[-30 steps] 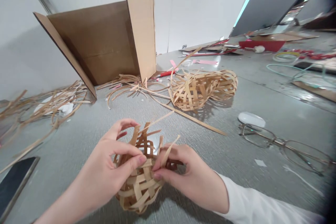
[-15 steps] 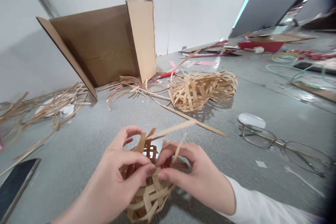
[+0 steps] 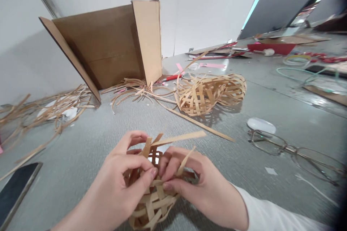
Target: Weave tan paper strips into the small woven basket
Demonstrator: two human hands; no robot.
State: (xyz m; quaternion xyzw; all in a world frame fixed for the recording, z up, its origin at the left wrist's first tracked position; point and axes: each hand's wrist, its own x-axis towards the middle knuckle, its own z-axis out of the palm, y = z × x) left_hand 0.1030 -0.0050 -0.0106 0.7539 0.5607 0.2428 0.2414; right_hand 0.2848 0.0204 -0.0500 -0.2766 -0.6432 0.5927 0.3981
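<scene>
A small basket woven from tan flat strips (image 3: 155, 204) is between my hands at the bottom centre, with several loose strip ends sticking up from its rim. My left hand (image 3: 127, 177) grips the left side of the rim, thumb and forefinger pinched together on it. Opposite, my right hand (image 3: 189, 177) pinches the rim with thumb and fingers close to the left thumb. One long pale strip end (image 3: 181, 138) points right above the right hand. What lies exactly under the fingertips is hidden.
A larger woven piece (image 3: 208, 94) lies behind, beside red-handled scissors (image 3: 173, 77). An open cardboard box (image 3: 100, 50) stands by the wall among loose strips (image 3: 67, 108). Eyeglasses (image 3: 290, 148) and a white mouse (image 3: 261, 125) are on the right, a phone (image 3: 17, 191) on the left.
My right hand's fingers have shifted slightly at the rim, with its fingertips curled further in. The left hand stays pinched at nearly the same spot.
</scene>
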